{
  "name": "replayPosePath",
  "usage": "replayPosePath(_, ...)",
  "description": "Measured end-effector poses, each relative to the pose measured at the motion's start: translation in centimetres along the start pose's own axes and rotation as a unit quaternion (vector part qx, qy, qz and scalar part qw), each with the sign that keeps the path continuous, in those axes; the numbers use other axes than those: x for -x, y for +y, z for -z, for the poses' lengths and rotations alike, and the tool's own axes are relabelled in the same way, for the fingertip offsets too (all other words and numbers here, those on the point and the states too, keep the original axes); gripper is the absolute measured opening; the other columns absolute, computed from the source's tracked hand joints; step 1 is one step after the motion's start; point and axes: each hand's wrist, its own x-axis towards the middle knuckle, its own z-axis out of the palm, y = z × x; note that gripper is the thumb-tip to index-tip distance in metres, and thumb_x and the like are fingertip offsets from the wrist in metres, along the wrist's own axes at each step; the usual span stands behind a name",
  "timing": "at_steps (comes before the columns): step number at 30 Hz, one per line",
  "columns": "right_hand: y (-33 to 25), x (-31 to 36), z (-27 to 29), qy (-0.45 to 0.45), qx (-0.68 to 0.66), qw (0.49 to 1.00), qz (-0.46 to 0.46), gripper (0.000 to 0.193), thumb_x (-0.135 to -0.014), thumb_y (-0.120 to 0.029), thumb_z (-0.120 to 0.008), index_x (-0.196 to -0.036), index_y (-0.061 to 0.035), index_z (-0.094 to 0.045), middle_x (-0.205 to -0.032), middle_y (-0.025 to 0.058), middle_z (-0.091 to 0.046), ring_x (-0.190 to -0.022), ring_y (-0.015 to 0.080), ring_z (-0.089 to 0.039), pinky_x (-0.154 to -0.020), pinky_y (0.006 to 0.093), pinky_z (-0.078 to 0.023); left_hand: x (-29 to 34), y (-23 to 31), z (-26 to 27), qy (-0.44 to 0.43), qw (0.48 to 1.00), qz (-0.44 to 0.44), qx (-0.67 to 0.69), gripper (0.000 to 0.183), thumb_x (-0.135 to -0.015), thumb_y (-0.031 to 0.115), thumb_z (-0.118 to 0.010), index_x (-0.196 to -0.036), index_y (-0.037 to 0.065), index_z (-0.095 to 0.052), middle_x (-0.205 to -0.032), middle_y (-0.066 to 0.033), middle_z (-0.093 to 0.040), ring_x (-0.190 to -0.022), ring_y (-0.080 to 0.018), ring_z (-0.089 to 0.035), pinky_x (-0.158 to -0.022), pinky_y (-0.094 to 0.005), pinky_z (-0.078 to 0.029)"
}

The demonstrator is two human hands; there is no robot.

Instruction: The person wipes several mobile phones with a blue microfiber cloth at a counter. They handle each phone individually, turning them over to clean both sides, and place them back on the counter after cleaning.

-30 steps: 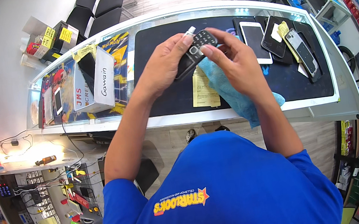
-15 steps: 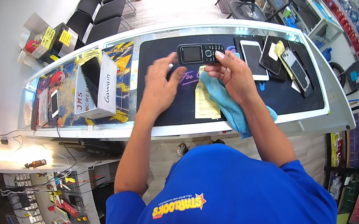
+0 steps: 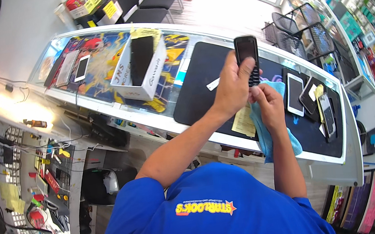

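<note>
Left hand (image 3: 233, 87): grips black keypad phone (image 3: 247, 48), thumb across its front
Right hand (image 3: 270, 104): pinches phone's lower end

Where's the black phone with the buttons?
In the head view, the button phone is right of centre, held in the left hand, with the right hand at its lower end.
</note>
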Motion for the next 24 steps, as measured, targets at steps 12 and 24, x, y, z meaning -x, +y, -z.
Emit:
replayPosePath(12, -0.4, 0.3, -1.6, -0.034, 0.074, 0.997, -0.016, 0.037, -0.110, -0.036, -0.070, -0.123, -0.0015, -0.078, -0.095, 0.0071, -0.079, -0.091, 0.0131, -0.072, -0.084, 0.0287, -0.055, -1.0, 15.2, 25.4, 0.132, 0.908, -0.050, -0.394, 0.047, -0.110, 0.022, -0.065, -0.153, 0.006, -0.051, -0.129, -0.0140, -0.066, -0.100, -0.0145, -0.066, -0.092, -0.0305, -0.054)
replayPosePath(24, -0.9, 0.0, -0.9, -0.015, 0.111, 0.993, -0.047, 0.037, -0.113, -0.032, -0.065, -0.122, 0.0024, -0.077, -0.098, 0.0083, -0.079, -0.089, 0.0116, -0.072, -0.083, 0.0285, -0.058, 0.3, 15.4, 27.6, -0.105, 0.745, -0.018, -0.659, 0.034, -0.103, 0.028, -0.070, -0.134, 0.014, -0.074, -0.136, -0.0181, -0.065, -0.138, -0.0356, -0.052, -0.121, -0.0474, -0.038)
